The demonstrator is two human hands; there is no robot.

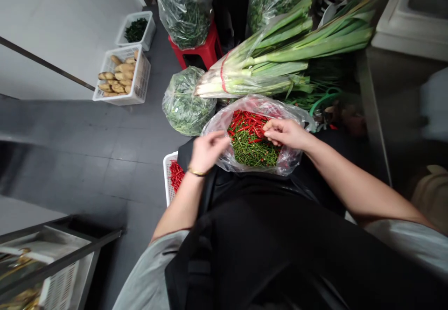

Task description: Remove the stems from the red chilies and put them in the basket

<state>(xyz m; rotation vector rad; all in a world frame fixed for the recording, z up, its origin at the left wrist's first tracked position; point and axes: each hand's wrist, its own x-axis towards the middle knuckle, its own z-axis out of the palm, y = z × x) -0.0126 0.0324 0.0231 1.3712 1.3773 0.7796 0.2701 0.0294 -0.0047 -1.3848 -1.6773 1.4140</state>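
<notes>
In the head view, the two hands stood well apart from each other, one on either side of an open clear plastic bag (290,161) at the person's lap, with the red chilies (249,122) lying inside it, between the hands. The right hand (284,133) reached over the bag's right side, thumb and fingertips drawn close together at the edge of the red chilies; whether a chili was pinched there could not be told. The left hand (209,151), blurred, was at the bag's left side, its fingers bent toward the opening and its grip unclear; a bangle (197,172) circled that wrist. Inside the bag, the red pods lay toward the far side and the thin green stems (255,153) toward the person's dark apron (266,235). Left of the left forearm, low down, a white basket (165,179) held more red chilies (176,175). Just beyond the bag lay a bunch of leeks (241,69) tied with a red band (223,73), and a bag of greens (189,102) sat near the leeks' white ends. Farther off, on the dark floor (119,146), a white crate (139,86) contained tan roots (121,76).
</notes>
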